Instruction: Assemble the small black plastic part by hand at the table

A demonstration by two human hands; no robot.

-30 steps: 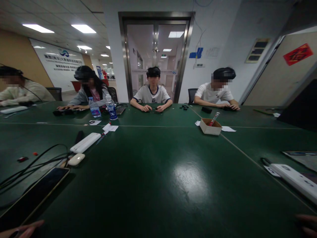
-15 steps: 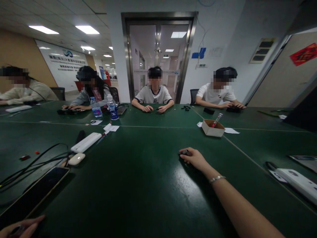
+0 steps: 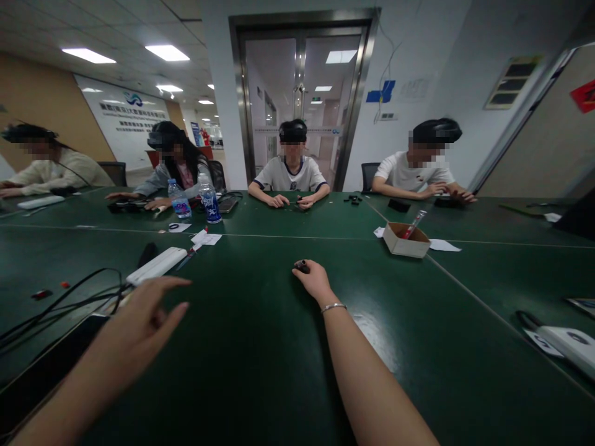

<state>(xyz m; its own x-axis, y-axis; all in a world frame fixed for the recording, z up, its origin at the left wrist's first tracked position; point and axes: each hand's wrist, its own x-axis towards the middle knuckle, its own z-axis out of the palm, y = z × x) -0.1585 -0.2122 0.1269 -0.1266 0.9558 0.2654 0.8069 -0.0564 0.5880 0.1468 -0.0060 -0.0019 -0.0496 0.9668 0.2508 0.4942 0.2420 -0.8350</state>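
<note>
My right hand (image 3: 313, 280) reaches far out over the green table (image 3: 279, 347) with its fingers closed round a small dark object (image 3: 301, 266) at the fingertips. A thin bracelet sits on that wrist. My left hand (image 3: 146, 314) is raised above the table at the left, fingers stretched forward and apart, holding nothing. It hovers near a white power strip (image 3: 157, 265) and a bundle of black cables (image 3: 60, 303).
A small cardboard box (image 3: 407, 240) with a red pen stands at the right. Two water bottles (image 3: 209, 201) and paper slips lie beyond. Another white power strip (image 3: 569, 344) is at the far right. Several people sit along the far edge, working with their hands.
My right hand moved left and farther out, still closed on the small dark object. My left hand rose from the bottom corner and stretched forward, open. The view shifted slightly.
</note>
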